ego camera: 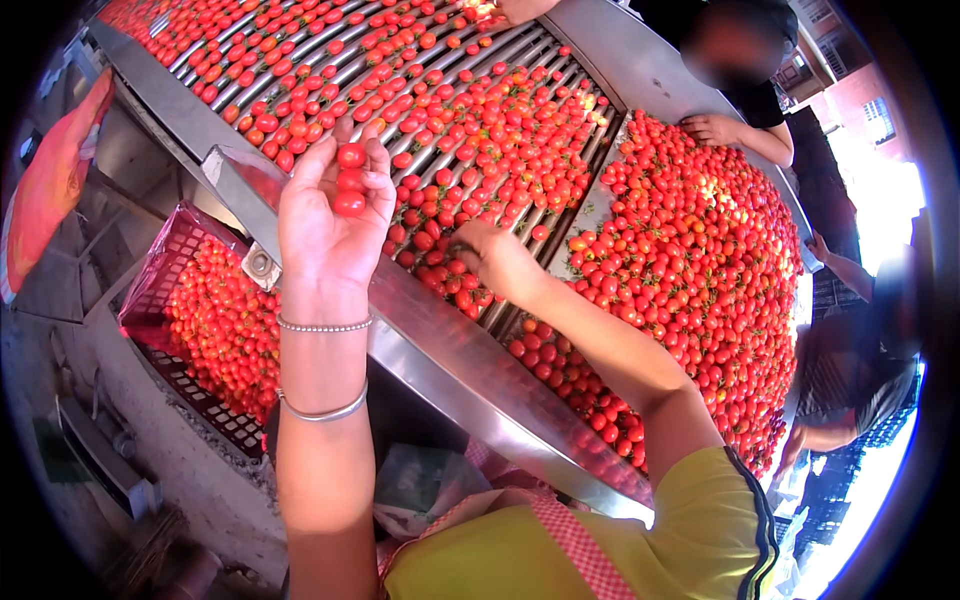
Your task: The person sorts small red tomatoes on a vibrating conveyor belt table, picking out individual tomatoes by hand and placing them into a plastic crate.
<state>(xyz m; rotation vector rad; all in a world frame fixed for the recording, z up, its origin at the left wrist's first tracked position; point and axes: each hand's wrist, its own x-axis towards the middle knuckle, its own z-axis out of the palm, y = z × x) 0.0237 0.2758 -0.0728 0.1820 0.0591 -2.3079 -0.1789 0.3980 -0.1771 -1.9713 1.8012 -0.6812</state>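
Observation:
My left hand (330,225) is turned palm up over the edge of a roller conveyor. It cradles cherry tomatoes (349,180), three of them showing in a row along the curled fingers. My right hand (499,255) is lowered among loose cherry tomatoes (450,281) at the near side of the rollers. Its fingers bend downward, and the back of the hand hides whether they grip any fruit. Many red tomatoes, some with green stems, lie across the metal rollers (315,56).
A polished metal side rail (450,382) borders the conveyor. A large tomato heap (690,255) covers the metal tray at right. Below left stands a perforated crate (161,281) of tomatoes. Co-workers' hands rest near the heap (709,129) and at the far rollers (525,7).

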